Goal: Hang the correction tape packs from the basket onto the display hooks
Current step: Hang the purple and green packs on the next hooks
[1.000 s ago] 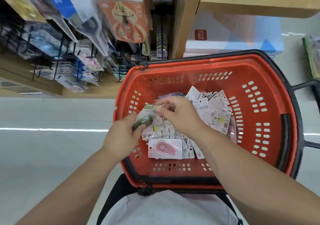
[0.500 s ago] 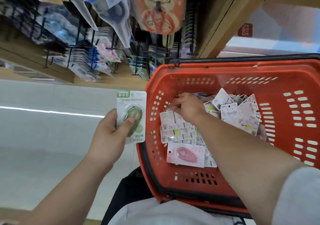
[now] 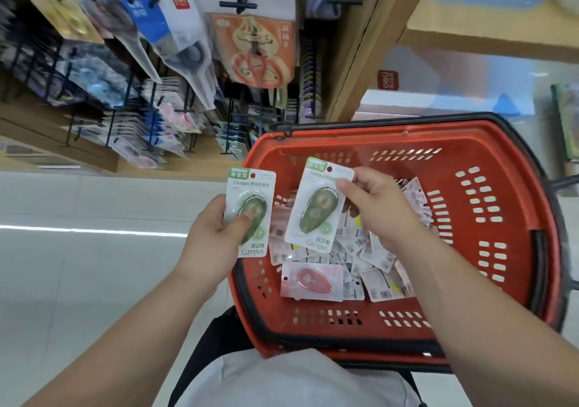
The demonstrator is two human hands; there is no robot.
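Left hand [image 3: 213, 237]: grips one green pack [image 3: 250, 215] along its left edge, thumb curled onto the clear blister; the pack stands upright just outside the basket's left rim.
Right hand [image 3: 379, 209]: pinches a second green pack [image 3: 318, 206] at its upper right corner; the pack tilts slightly and hangs over the basket's contents.
Packs in hand: two, one per hand, faces up, just beside each other with a narrow gap between them.
Pink pack [image 3: 313, 279]: one, lying face up and flat at the near-left of the heap.
Heap of packs [image 3: 376, 259]: white printed backs up, overlapping on the basket floor; too tangled to count.
Basket [image 3: 501, 143]: one, red with a black rim, close in front of the person's body.
Display hooks [image 3: 150, 118]: dark pegs on the shelving at upper left, loaded with hung goods; blurred, number unclear.
Orange card [image 3: 257, 49]: one, hanging beyond the basket's far rim.
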